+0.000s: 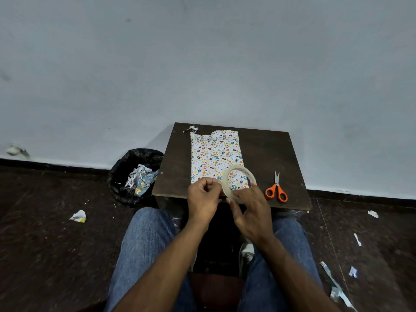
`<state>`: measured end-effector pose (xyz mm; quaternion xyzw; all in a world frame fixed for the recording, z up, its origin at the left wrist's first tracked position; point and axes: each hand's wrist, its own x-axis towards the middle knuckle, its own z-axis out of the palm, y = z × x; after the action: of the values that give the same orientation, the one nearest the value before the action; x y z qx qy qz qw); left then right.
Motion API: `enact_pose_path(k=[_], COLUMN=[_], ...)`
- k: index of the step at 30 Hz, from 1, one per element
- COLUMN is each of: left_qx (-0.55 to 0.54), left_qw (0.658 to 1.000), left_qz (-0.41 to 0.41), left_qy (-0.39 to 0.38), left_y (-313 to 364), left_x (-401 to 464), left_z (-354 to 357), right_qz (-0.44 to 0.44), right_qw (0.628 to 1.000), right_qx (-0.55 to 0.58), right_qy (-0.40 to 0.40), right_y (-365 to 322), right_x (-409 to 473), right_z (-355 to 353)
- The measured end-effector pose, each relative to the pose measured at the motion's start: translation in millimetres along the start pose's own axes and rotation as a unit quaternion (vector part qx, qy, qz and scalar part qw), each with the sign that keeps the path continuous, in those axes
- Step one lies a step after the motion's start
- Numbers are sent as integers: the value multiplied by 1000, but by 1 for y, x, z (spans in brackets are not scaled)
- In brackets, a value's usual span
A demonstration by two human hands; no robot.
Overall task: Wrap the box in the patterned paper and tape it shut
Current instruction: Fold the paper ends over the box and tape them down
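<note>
Table (265,152): dark matt wood, scuffed. Box (215,154): smooth printed paper. Tape roll (239,183): glossy clear plastic. Scissors (276,190): metal blades, orange plastic handles.

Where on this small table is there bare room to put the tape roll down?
Bare patches on the dark wooden table: the right part, between the box in patterned paper and the right edge, behind the orange-handled scissors; also a narrow strip left of the box. The near edge is crowded by both hands and the clear tape roll.
</note>
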<state>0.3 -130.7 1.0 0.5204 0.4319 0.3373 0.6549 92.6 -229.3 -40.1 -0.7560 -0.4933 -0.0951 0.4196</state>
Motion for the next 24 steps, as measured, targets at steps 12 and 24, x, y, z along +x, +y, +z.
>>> enact_pose_path(k=[12,24], left_qx=[167,117], left_qw=[912,942], left_qz=[370,295], left_qy=[-57,-108], left_y=[2,2], left_x=[0,-1], left_z=[-8,-10], right_qz=[190,205], right_qw=[943,904], right_qx=[272,367], right_qy=[-5,-78], right_y=[-34,-38], right_x=[15,17], right_z=[-19,-24])
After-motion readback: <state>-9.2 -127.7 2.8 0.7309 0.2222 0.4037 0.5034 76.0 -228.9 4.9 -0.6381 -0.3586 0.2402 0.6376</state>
